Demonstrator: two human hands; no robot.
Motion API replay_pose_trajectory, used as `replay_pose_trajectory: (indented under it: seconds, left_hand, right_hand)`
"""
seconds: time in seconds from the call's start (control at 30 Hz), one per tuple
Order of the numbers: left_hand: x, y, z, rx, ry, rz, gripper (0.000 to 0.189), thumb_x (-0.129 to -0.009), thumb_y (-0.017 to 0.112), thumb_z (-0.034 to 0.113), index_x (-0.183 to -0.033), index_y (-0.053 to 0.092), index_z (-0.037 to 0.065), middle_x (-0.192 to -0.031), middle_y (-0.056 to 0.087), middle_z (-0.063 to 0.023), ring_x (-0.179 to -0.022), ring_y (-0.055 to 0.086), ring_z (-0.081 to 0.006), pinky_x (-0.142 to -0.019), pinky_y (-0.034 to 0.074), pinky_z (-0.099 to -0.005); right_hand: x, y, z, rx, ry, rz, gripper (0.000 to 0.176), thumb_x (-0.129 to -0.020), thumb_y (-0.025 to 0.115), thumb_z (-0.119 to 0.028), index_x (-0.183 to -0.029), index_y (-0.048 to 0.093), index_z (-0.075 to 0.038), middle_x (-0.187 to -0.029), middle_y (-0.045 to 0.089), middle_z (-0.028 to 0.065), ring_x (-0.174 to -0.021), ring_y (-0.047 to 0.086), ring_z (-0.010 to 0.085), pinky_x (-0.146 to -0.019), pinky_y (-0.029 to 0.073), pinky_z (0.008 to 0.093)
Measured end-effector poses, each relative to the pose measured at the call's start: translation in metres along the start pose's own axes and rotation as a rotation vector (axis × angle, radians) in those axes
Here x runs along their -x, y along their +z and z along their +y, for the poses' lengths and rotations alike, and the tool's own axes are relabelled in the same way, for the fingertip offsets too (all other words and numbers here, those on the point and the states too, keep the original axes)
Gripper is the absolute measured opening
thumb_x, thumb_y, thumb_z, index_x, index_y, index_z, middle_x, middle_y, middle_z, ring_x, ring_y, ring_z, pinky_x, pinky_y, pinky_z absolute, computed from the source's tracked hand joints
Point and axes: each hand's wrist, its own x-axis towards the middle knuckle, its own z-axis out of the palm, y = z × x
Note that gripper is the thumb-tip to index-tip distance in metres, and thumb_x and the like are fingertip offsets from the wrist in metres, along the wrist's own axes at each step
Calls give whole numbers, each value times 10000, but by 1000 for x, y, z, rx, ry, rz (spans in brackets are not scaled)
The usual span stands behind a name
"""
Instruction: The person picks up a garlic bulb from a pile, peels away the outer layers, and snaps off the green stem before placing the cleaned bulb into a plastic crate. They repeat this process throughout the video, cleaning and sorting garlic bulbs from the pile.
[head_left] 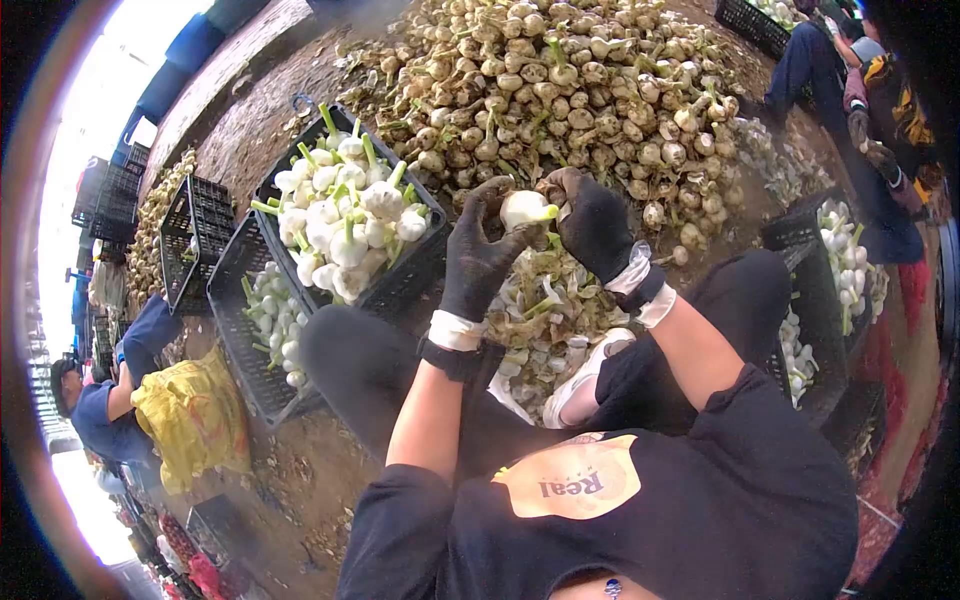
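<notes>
Closest in is a black shirt point(700, 500) with an orange patch, and two bare forearms reaching forward from it over bent knees. Both hands wear dark gloves and meet on one white garlic bulb point(524, 208), held up above a heap of peelings point(550, 310) between the legs. The bulb lies roughly crosswise between the hands, with a greenish tip that seems to point toward the right hand point(597, 228) — too small to be sure.

The left hand point(480, 255) stands upright, fingers curled over the bulb's left side and pinching it. The right hand is bent at the wrist, its fingers closed on the bulb's other side.

Left of the hands, a black crate point(412, 280) is piled with white bulbs that have short green stems. A second crate point(250, 372) just beside it holds fewer. A third crate point(792, 230) on the right also holds white bulbs. Beyond the hands spreads a big pile of unpeeled garlic point(570, 90) — brownish, stems on. At far left, a person in blue point(105, 415) bends beside a yellow sack point(190, 420).
</notes>
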Motion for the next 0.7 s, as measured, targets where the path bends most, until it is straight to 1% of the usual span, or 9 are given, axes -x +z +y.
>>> replay_pose_trajectory:
  seconds: [0.17, 0.27, 0.43, 0.5, 0.53, 0.57, 0.63, 0.67, 0.7]
  left_hand:
    - [-2, -9, -3, -103, 72, 28, 546, -742, 798, 37, -1203, 505, 22, -1123, 601, -93, -1049, 580, -170, -915, 481, -311]
    - [-1, -14, 1, 161, -49, -113, 530, -745, 792, 39, -1193, 510, 4, -1120, 600, -85, -1045, 580, -168, -919, 485, -319]
    - [-2, -3, -13, 247, -138, -13, 527, -801, 754, 103, -1262, 522, -3, -1172, 603, -117, -1068, 584, -187, -945, 469, -315]
    - [-4, 2, -14, -122, 86, 107, 516, -815, 744, 113, -1268, 526, -1, -1201, 601, -142, -1073, 590, -208, -943, 465, -319]
    - [-2, 3, -9, -465, 307, 181, 443, -849, 718, 140, -1236, 559, -6, -1168, 626, -152, -1045, 610, -230, -917, 474, -324]
    - [-3, 2, -3, -468, 302, 190, 443, -849, 718, 140, -1236, 559, -6, -1168, 626, -152, -1045, 610, -230, -917, 474, -324]
    - [-6, -1, 1, -276, 32, 118, 366, -893, 680, 167, -1206, 594, -2, -1105, 655, -139, -1011, 624, -213, -887, 487, -322]
    - [-5, 3, -6, -3, -75, 111, 349, -949, 612, 241, -1198, 609, -4, -1096, 667, -116, -974, 635, -189, -858, 500, -311]
    - [-5, 3, -8, -1, -76, 109, 349, -949, 612, 241, -1198, 609, -4, -1096, 667, -116, -974, 635, -189, -858, 500, -311]
  right_hand:
    - [1, -11, -4, -71, -72, -69, 99, -791, 574, -67, -880, 613, -52, -857, 641, 192, -762, 625, 385, -646, 498, 451]
    - [-4, -24, -16, 142, -159, -87, 111, -798, 619, -76, -907, 636, -68, -787, 650, 163, -716, 641, 366, -602, 510, 414]
    - [-3, -14, -9, 155, -139, -74, 83, -824, 627, -119, -889, 622, -68, -754, 629, 174, -692, 623, 378, -577, 491, 427]
    - [1, -7, -12, 104, -28, -54, 93, -848, 631, -145, -897, 620, -67, -754, 623, 180, -701, 618, 381, -581, 482, 432]
    - [2, -6, -12, 101, -32, -62, 93, -848, 631, -145, -897, 620, -67, -754, 623, 180, -701, 618, 381, -581, 482, 432]
    - [2, -4, -13, 80, -40, -94, 106, -859, 631, -163, -896, 621, -64, -763, 625, 182, -712, 619, 380, -590, 482, 432]
    - [3, 1, -13, 54, -48, -131, 123, -869, 631, -181, -895, 622, -61, -772, 628, 183, -723, 620, 379, -599, 483, 432]
    - [2, 4, -10, 76, -28, -118, 137, -875, 628, -198, -894, 625, -63, -771, 629, 184, -720, 620, 381, -601, 482, 435]
    - [1, 6, -6, 101, -9, -103, 151, -880, 625, -215, -893, 629, -65, -770, 630, 185, -717, 620, 383, -603, 481, 438]
